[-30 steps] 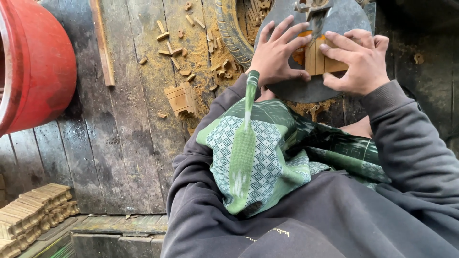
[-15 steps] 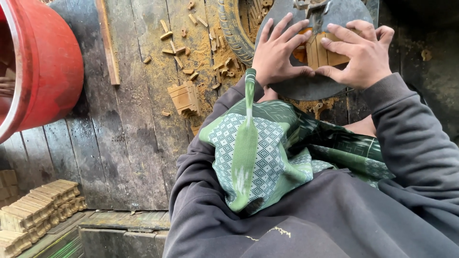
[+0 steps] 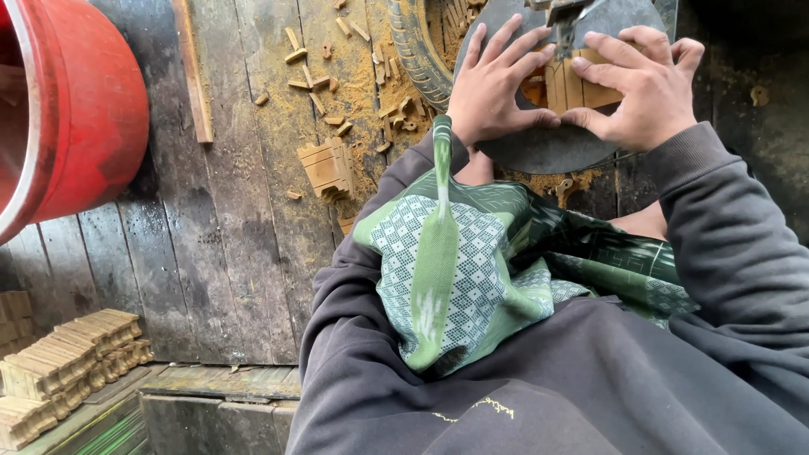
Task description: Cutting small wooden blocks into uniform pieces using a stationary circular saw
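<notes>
Both hands rest on a round dark metal plate point(image 3: 548, 143) at the top of the view. The left hand point(image 3: 493, 84) lies flat with its fingers spread wide, pressing on the left side of a small bundle of wooden pieces point(image 3: 573, 84). The right hand point(image 3: 636, 88) presses on the right side of the same bundle, with the fingers bent over it and the thumb at its lower edge. The bundle is between the two hands, in the upper middle of the plate, just below a metal part point(image 3: 560, 13) that comes down from above; what this part is, I cannot tell.

To the left of the plate, an old tyre point(image 3: 417, 50) lies on the wooden floor point(image 3: 236, 236). Inside its ring there are many short wooden pieces and sawdust. More small offcuts point(image 3: 316, 80) lie scattered on the floor near the tyre, and a small stack of thin wooden pieces point(image 3: 324, 164) lies a little lower, near the person's left elbow. A long wooden strip point(image 3: 192, 72) lies on the floor further left.

At the left edge of the floor a big red barrel point(image 3: 84, 118) is seen; only a part of its inside shows, and its content I cannot tell. In the lower left corner, neat stacks of cut wooden sticks point(image 3: 67, 362) lie below the floor level. A green patterned cloth point(image 3: 472, 270) lies over the person's lap.
</notes>
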